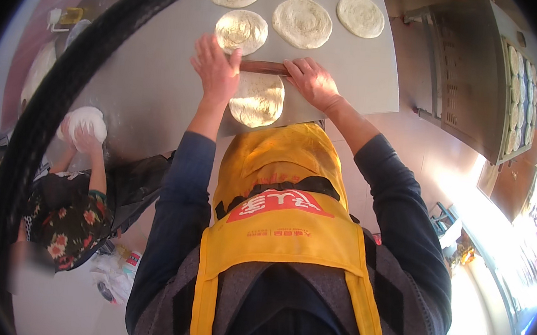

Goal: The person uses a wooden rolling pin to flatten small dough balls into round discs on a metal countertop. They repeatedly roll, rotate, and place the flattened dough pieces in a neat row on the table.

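A dark wooden rolling pin (264, 67) lies crosswise at the far edge of a round, flat piece of dough (256, 102) on the metal worktable (161, 77). At the pin's left end is my left hand (217, 67), palm down with its fingers spread and the thumb apart. My right hand (312, 83) has its fingers curled over the right end. Just beyond the pin, another dough round (241, 32) lies close to my left fingertips. A larger round (302, 23) is beside it, and several more are farther up the table.
At the left, a co-worker's hands (84, 137) press a white lump of dough (91, 121) on the same table. To the right stands a metal cabinet (472, 80) with dough rounds on trays (514, 100). A black curved band (67, 63) crosses the view at left.
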Available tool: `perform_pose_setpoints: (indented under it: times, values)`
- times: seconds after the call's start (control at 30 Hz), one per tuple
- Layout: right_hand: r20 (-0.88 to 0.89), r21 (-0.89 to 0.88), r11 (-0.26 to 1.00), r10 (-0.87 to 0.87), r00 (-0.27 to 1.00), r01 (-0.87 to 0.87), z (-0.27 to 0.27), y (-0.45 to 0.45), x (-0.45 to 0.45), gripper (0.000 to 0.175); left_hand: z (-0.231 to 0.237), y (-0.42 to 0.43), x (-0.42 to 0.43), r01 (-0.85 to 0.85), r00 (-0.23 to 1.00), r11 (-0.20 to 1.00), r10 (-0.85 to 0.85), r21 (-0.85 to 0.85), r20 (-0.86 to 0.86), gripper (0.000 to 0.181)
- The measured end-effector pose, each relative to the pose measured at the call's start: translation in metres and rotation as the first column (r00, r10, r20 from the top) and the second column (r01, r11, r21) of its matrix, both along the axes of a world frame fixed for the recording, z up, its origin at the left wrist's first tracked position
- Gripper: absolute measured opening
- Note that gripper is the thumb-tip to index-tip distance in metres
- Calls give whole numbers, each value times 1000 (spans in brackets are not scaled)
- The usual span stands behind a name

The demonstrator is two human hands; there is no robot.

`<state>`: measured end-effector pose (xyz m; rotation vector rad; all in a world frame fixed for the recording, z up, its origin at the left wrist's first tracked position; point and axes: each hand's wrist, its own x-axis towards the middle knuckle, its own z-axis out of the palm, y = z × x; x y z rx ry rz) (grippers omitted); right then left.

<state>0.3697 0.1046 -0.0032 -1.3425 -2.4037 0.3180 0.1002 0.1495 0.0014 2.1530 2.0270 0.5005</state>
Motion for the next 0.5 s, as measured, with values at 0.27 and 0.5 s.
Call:
perform_pose_setpoints:
  times: [0.27, 0.5]
  values:
    - [-279, -503, 764, -586, 761, 404, 21, -47, 14, 34, 15, -76, -28, -50, 958, 910, 161, -411, 239, 40]
    - [-210, -495, 775, -546, 811, 393, -5, -23, -47, 24, 5, -72, -11, -142, 904, 807, 342, -574, 258, 39]
